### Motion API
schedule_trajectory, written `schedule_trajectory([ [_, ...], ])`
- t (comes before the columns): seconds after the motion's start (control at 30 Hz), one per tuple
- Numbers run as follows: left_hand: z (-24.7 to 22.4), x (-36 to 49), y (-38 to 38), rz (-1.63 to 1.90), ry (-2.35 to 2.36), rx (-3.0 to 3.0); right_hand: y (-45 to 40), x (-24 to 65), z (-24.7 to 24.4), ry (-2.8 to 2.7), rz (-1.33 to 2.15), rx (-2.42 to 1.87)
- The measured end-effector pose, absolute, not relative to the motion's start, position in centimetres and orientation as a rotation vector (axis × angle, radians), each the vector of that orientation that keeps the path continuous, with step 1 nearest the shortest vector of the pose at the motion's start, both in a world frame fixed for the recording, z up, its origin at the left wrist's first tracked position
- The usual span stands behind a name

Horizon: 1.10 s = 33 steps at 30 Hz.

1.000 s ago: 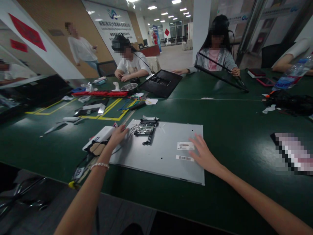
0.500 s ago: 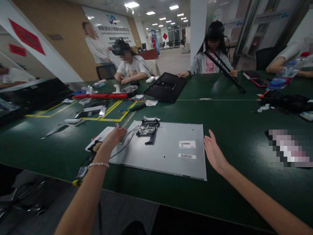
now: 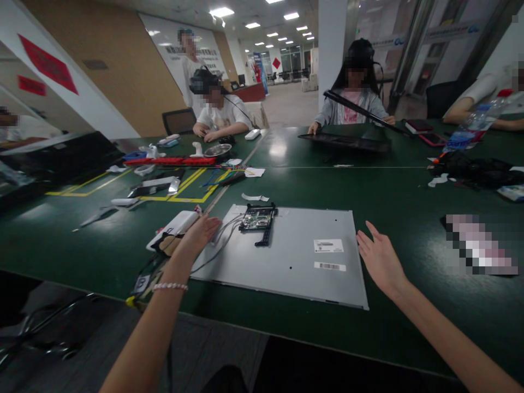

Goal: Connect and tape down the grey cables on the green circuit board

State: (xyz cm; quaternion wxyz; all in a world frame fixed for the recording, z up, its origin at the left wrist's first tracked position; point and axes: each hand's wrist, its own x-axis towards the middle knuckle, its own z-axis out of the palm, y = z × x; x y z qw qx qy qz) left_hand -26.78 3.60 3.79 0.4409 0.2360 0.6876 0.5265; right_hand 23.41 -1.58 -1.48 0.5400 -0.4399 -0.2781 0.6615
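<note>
A flat silver panel (image 3: 303, 284) with two white labels lies on the green table. On its upper left part sits a green circuit board (image 3: 257, 219) in a black bracket, with grey cables running left. My left hand (image 3: 201, 234), a beaded bracelet at its wrist, is open over the panel's left edge, beside the cables; whether it touches the panel I cannot tell. Just off the panel's right edge, my right hand (image 3: 380, 259) is open with its fingers spread and holds nothing.
Left of the panel lies a white box-shaped item (image 3: 174, 228) with cables. A pixelated phone-like object (image 3: 481, 245) is at the right. Across the table a person holds black frame parts (image 3: 347, 143). Bottles (image 3: 470, 128) and black items (image 3: 470, 169) stand or lie at the back right.
The panel with its board and both my hands appear further right and slightly lower. Across the table, the person has moved the large black piece rightward.
</note>
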Motion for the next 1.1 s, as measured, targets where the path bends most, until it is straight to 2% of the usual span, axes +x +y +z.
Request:
schedule_trajectory([
  [0.5,2.4,-18.9,1.9,1.323,1.572,0.538,-2.6,31.5,-1.5,-0.498,1.418,-1.178],
  [0.77,2.2,-13.4,0.8,1.31,1.498,0.599,-2.1,37.7,-3.9,-0.732,1.323,-1.354],
  [1.1,1.8,-8.3,-0.2,1.232,1.425,0.807,-2.3,42.0,-3.6,-0.984,1.13,-1.523],
])
